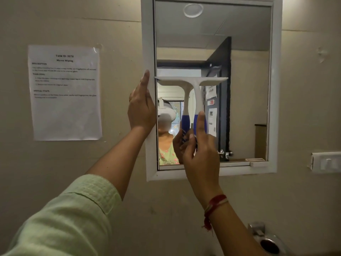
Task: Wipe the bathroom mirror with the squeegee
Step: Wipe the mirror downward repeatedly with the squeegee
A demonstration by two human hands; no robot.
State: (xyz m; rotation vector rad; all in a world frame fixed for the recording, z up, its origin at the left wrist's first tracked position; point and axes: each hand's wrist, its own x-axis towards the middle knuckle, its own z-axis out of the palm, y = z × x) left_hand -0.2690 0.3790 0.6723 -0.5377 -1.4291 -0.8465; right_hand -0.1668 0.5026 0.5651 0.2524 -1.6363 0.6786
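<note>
Right hand [200, 152] wraps squeegee [198, 93] by blue handle, forefinger along shaft for pressure — blade flat across mirror [245, 89] left half, mid-height. Left hand [141, 106] open, palm braced on white frame [275, 89] — steadying, holds nothing.

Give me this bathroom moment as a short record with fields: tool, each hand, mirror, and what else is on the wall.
tool: squeegee, blade level, on the left half of the glass
right hand: grip on the blue handle
left hand: flat against the frame's left edge
mirror: white frame, mounted on wall
paper sheet: taped left of the mirror
switch: right of the mirror
</note>
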